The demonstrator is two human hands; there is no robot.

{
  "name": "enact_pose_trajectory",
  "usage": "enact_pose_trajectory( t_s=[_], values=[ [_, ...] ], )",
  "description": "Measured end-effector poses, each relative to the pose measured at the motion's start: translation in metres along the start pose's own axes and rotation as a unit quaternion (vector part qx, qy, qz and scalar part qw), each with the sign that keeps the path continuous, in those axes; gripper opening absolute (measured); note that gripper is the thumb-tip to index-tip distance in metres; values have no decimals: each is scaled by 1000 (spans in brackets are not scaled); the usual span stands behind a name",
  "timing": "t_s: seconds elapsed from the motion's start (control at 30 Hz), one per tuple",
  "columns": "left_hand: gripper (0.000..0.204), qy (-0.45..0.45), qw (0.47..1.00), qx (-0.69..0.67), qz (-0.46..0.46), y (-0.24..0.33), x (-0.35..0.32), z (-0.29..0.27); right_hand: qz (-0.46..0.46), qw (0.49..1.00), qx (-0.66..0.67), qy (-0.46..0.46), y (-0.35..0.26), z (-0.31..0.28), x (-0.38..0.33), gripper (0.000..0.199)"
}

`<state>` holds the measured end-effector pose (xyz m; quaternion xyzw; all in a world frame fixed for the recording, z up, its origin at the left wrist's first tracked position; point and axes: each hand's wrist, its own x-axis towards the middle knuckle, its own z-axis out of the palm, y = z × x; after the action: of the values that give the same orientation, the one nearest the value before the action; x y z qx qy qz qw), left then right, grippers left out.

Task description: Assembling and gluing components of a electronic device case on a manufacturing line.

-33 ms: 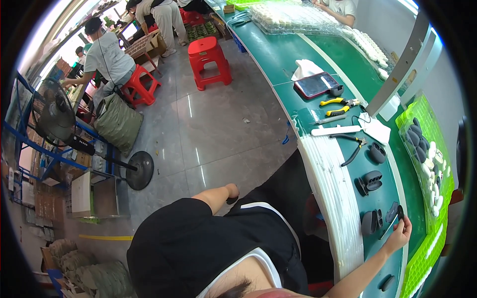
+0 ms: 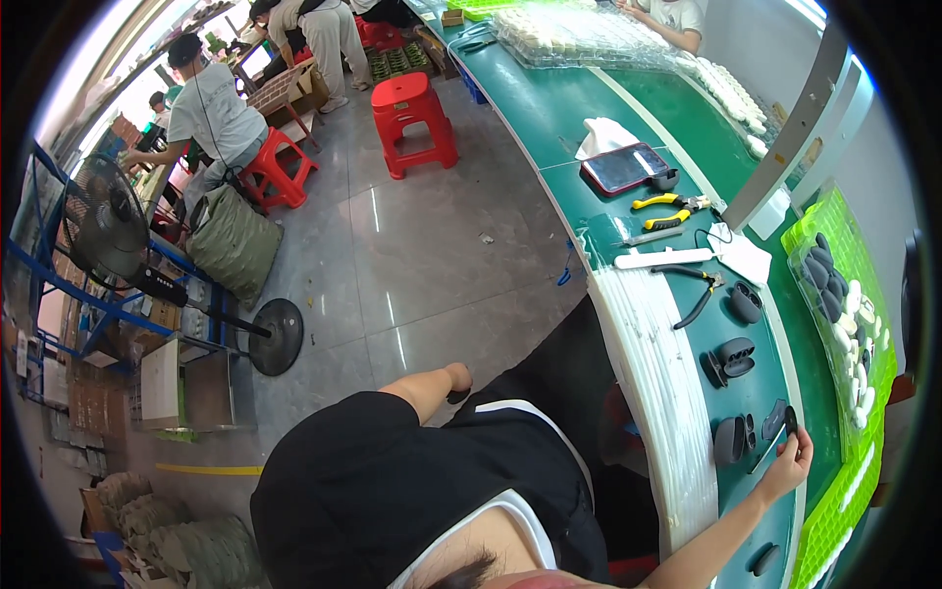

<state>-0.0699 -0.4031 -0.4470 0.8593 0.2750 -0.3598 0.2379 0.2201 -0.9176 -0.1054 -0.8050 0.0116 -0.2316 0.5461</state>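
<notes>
Fine work at the fingertips, partly lost to me.
From my remote seat, the right hand covers part of a small dark piece, perhaps a cover, too tiny to identify; I can't make out where the thin stick beside it ends. The left hand shows too small for me to read its grip. The upper edge crops a co-worker in white, and the black lens rim swallows the lower end of the bright green sheet.
</notes>
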Motion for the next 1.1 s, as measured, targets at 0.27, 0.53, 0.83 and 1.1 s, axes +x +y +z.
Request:
enact_pose_trajectory(
  t_s=[0.27, 0.53, 0.83, 1.1],
  values=[
    [30, 12, 1000, -14, -12, -3, 9, 4, -2, 1000, -3, 7, -1, -1, 0, 15],
    [30, 10, 999, 29, 14, 2, 5, -6, -1, 1000, 3, -6, 5, -3, 2, 15],
    [30, -1, 999, 27, 25, 2, 11, -3, 2, 1000, 5, -2, 4, -1, 2, 14],
    [31, -42, 998, -25, -26, 18, -14, -25, 1, 1000, -8, 2, 5, -6, 1, 14]
  ],
)
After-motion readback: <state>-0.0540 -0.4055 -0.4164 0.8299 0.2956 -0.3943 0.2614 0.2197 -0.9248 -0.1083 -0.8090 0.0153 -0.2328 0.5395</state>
